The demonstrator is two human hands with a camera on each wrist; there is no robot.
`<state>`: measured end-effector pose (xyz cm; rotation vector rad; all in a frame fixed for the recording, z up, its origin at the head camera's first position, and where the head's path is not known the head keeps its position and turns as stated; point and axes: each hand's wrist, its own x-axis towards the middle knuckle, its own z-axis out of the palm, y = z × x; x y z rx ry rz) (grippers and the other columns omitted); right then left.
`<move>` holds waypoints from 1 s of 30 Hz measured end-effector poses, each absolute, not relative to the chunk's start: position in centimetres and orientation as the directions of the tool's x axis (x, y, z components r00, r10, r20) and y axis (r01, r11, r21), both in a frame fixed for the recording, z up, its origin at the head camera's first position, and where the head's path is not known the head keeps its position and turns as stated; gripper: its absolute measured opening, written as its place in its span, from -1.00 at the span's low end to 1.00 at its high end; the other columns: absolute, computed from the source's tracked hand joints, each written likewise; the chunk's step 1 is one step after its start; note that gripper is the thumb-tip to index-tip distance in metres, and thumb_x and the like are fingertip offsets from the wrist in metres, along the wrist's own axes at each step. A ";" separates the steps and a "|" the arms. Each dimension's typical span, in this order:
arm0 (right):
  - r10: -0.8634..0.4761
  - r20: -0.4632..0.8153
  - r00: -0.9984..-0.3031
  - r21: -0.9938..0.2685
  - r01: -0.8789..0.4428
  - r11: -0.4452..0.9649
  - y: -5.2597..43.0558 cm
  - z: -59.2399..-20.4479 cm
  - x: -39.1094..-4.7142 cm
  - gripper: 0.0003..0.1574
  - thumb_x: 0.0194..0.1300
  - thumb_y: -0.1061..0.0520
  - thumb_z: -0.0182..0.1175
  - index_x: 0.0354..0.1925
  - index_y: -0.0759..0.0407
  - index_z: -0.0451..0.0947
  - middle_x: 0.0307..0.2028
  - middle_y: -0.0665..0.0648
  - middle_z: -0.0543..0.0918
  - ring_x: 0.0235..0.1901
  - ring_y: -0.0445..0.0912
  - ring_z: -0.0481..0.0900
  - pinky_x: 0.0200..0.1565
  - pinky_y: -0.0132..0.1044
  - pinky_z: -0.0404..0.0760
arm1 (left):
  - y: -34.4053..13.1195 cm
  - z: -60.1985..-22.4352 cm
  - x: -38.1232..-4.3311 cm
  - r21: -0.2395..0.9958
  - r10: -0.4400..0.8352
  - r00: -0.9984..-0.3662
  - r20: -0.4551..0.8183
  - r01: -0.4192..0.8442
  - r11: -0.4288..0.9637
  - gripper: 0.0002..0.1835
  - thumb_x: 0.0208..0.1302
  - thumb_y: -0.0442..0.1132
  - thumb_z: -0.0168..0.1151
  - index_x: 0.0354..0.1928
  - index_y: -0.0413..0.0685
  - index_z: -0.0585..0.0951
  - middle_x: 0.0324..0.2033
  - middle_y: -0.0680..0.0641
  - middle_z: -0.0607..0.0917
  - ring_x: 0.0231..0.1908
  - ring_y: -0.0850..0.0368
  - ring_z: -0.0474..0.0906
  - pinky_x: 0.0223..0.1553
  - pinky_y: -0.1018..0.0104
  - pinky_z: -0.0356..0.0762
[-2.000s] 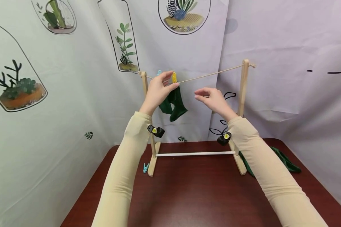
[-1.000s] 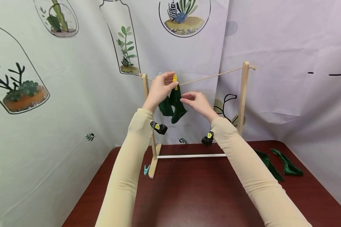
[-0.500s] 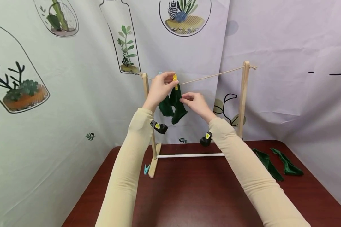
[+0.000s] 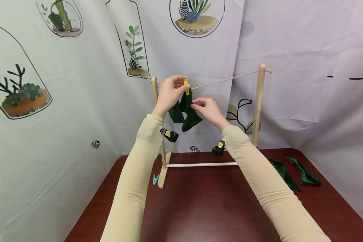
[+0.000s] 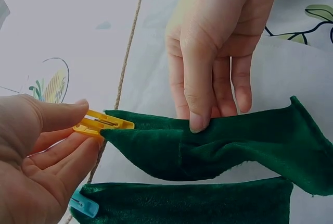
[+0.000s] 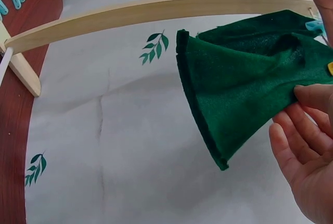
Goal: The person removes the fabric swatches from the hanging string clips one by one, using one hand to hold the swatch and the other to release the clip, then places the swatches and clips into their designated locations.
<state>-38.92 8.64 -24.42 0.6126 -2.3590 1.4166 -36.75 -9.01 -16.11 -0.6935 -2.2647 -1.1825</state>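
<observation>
Looking at the left wrist view, I can see a blue peg (image 5: 83, 204) the head view mostly hides. My left hand (image 4: 168, 94) pinches the yellow peg (image 4: 186, 85) on the string (image 4: 227, 80), while my right hand (image 4: 208, 109) pinches the green sock (image 4: 190, 114) hanging there.

Bright, even, soft shadows; wrist views curve straight post, nearest fingers perhaps slightly soft.

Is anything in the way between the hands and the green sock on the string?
Nothing visible is. The left hand already pinches the yellow peg that clips the green sock to the string, and the right hand holds the sock's edge.
</observation>
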 end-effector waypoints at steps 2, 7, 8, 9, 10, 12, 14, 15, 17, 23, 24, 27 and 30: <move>-0.195 0.477 -0.857 -0.757 -0.513 0.405 8.7 -24.4 -38.9 -0.61 0.46 0.06 0.23 0.11 0.28 0.64 0.03 0.23 0.70 -0.03 0.05 0.66 0.03 -0.11 0.62 | -8.9 -16.0 -36.7 0.592 0.198 -0.745 0.637 0.637 0.494 -0.64 0.38 -0.22 0.33 0.13 -0.25 0.64 -0.03 -0.17 0.71 -0.01 0.03 0.65 0.07 0.32 0.58; -0.188 0.469 -0.863 -0.774 -0.504 0.382 8.9 -24.4 -38.8 -0.60 0.46 0.04 0.23 0.12 0.28 0.64 0.00 0.24 0.71 -0.06 0.10 0.68 0.00 -0.16 0.64 | -8.7 -15.9 -36.4 0.585 0.163 -0.732 0.662 0.640 0.499 -0.70 0.35 -0.24 0.36 0.05 -0.23 0.68 -0.09 -0.15 0.72 -0.06 0.04 0.65 0.04 0.32 0.59; -0.185 0.468 -0.864 -0.777 -0.502 0.380 8.9 -24.4 -38.8 -0.60 0.46 0.04 0.24 0.11 0.27 0.64 -0.01 0.24 0.71 -0.06 0.10 0.68 -0.01 -0.18 0.64 | -8.7 -16.0 -36.4 0.584 0.156 -0.728 0.668 0.642 0.497 -0.72 0.34 -0.25 0.37 0.03 -0.23 0.68 -0.10 -0.15 0.72 -0.08 0.04 0.65 0.03 0.32 0.59; -0.183 0.467 -0.865 -0.779 -0.501 0.376 8.9 -24.4 -38.7 -0.60 0.46 0.04 0.24 0.11 0.27 0.64 -0.01 0.24 0.71 -0.06 0.12 0.68 -0.02 -0.19 0.63 | -8.6 -16.0 -36.3 0.580 0.151 -0.722 0.675 0.646 0.496 -0.74 0.34 -0.25 0.37 0.00 -0.23 0.69 -0.12 -0.15 0.72 -0.09 0.04 0.65 0.02 0.31 0.60; -0.182 0.467 -0.866 -0.781 -0.500 0.374 8.9 -24.4 -38.6 -0.60 0.46 0.04 0.24 0.11 0.27 0.64 -0.02 0.24 0.71 -0.07 0.13 0.68 -0.03 -0.19 0.63 | -8.6 -16.0 -36.3 0.577 0.147 -0.717 0.681 0.650 0.494 -0.75 0.34 -0.25 0.38 -0.02 -0.22 0.69 -0.13 -0.14 0.72 -0.10 0.05 0.65 0.01 0.32 0.60; -0.179 0.465 -0.867 -0.785 -0.497 0.369 8.9 -24.4 -38.4 -0.60 0.46 0.03 0.24 0.10 0.27 0.65 -0.03 0.24 0.72 -0.08 0.14 0.67 -0.04 -0.18 0.62 | -8.5 -16.1 -36.1 0.572 0.140 -0.708 0.692 0.656 0.492 -0.77 0.33 -0.25 0.39 -0.05 -0.21 0.71 -0.16 -0.13 0.73 -0.13 0.06 0.65 -0.01 0.33 0.61; -0.176 0.466 -0.867 -0.794 -0.498 0.349 9.0 -24.4 -38.3 -0.60 0.46 0.04 0.24 0.10 0.28 0.65 -0.02 0.25 0.71 -0.10 0.13 0.67 -0.02 -0.15 0.63 | -8.4 -16.1 -36.1 0.563 0.137 -0.695 0.705 0.667 0.488 -0.80 0.32 -0.25 0.39 -0.09 -0.21 0.72 -0.18 -0.13 0.74 -0.15 0.07 0.66 -0.03 0.34 0.61; -0.175 0.467 -0.867 -0.797 -0.499 0.342 9.1 -24.3 -38.3 -0.60 0.46 0.04 0.24 0.10 0.28 0.65 -0.02 0.26 0.70 -0.10 0.12 0.67 -0.02 -0.14 0.63 | -8.4 -16.0 -36.1 0.558 0.137 -0.689 0.712 0.673 0.486 -0.81 0.32 -0.25 0.39 -0.11 -0.20 0.72 -0.19 -0.12 0.74 -0.16 0.08 0.66 -0.04 0.35 0.61; -0.170 0.470 -0.866 -0.803 -0.499 0.326 9.2 -24.3 -38.2 -0.60 0.46 0.05 0.23 0.10 0.29 0.65 -0.02 0.26 0.70 -0.12 0.08 0.66 -0.01 -0.12 0.64 | -8.4 -16.0 -36.1 0.555 0.133 -0.681 0.720 0.680 0.478 -0.84 0.31 -0.27 0.40 -0.15 -0.20 0.74 -0.21 -0.11 0.75 -0.19 0.10 0.66 -0.07 0.36 0.60; -0.156 0.468 -0.870 -0.810 -0.492 0.317 9.6 -24.4 -38.1 -0.60 0.46 0.04 0.23 0.10 0.27 0.65 -0.02 0.24 0.71 -0.15 -0.01 0.64 -0.07 -0.24 0.63 | -8.5 -16.0 -35.9 0.565 0.117 -0.674 0.729 0.690 0.453 -0.90 0.28 -0.30 0.42 -0.22 -0.18 0.75 -0.26 -0.09 0.77 -0.23 0.13 0.66 -0.12 0.36 0.59; -0.155 0.462 -0.873 -0.814 -0.487 0.315 9.7 -24.5 -38.1 -0.60 0.46 0.04 0.23 0.11 0.27 0.65 -0.01 0.23 0.70 -0.14 -0.01 0.64 -0.07 -0.24 0.62 | -8.4 -16.0 -35.8 0.566 0.116 -0.673 0.731 0.692 0.449 -0.90 0.28 -0.30 0.42 -0.22 -0.19 0.75 -0.26 -0.09 0.77 -0.23 0.13 0.66 -0.13 0.36 0.60; -0.158 0.447 -0.880 -0.823 -0.474 0.313 10.0 -24.5 -38.0 -0.59 0.47 0.02 0.22 0.13 0.26 0.64 0.04 0.22 0.69 -0.08 -0.01 0.63 -0.02 -0.20 0.62 | -8.4 -15.9 -35.7 0.570 0.112 -0.673 0.731 0.693 0.441 -0.89 0.28 -0.29 0.42 -0.22 -0.19 0.75 -0.26 -0.09 0.77 -0.24 0.14 0.66 -0.13 0.36 0.60; -0.168 0.439 -0.883 -0.824 -0.470 0.317 10.3 -24.6 -37.9 -0.57 0.48 0.01 0.21 0.14 0.25 0.64 0.09 0.21 0.68 -0.02 0.01 0.61 0.05 -0.13 0.60 | -8.5 -15.5 -35.5 0.564 0.105 -0.664 0.741 0.699 0.440 -0.89 0.28 -0.29 0.42 -0.22 -0.19 0.74 -0.26 -0.09 0.77 -0.24 0.15 0.65 -0.13 0.37 0.59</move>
